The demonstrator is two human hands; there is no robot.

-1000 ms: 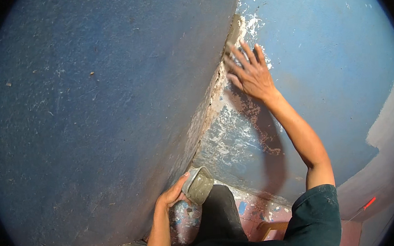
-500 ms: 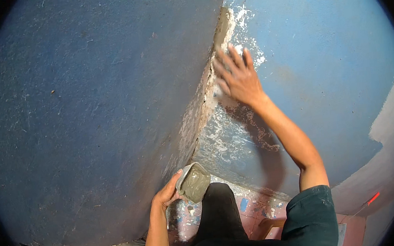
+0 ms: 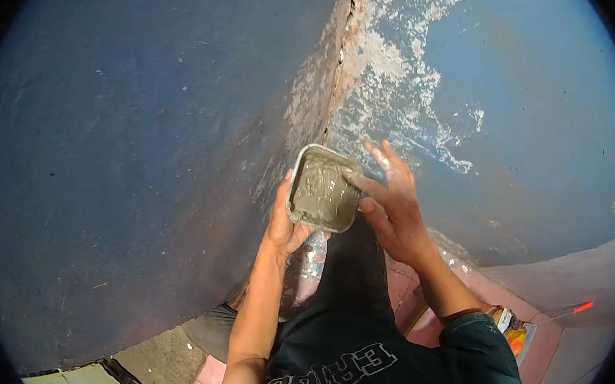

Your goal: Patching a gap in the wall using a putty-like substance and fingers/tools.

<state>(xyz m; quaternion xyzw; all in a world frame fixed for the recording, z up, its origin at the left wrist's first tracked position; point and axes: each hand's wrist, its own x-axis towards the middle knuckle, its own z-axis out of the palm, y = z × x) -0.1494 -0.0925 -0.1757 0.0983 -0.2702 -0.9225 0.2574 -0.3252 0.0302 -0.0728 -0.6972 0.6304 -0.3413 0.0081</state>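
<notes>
A square shallow plastic container [image 3: 299, 162] rests in my left hand [image 3: 281, 219], its fingers wrapped under and around the left side. Wet grey-green paste [image 3: 320, 185], like cement filler, lines its inside with a smeared, glossy surface. My right hand [image 3: 397, 210] is at the container's right rim with the fingers spread. One fingertip reaches over the edge to the paste, and the other fingers stand up and away from it. Pale residue coats the right fingers. Behind the container runs the wall corner [image 3: 334, 92], with a cracked seam and peeling paint.
Dark blue wall [image 3: 139, 169] fills the left side, and a lighter blue wall [image 3: 534, 138] with flaked white patches stands at right. Below are pink floor tiles [image 3: 499, 289], my dark-clothed knee [image 3: 353, 268] and a red-handled thin tool [image 3: 582, 307] at lower right.
My right hand has come down from the corner seam to the container. The left hand has raised the container toward the middle, and the view has tilted lower.
</notes>
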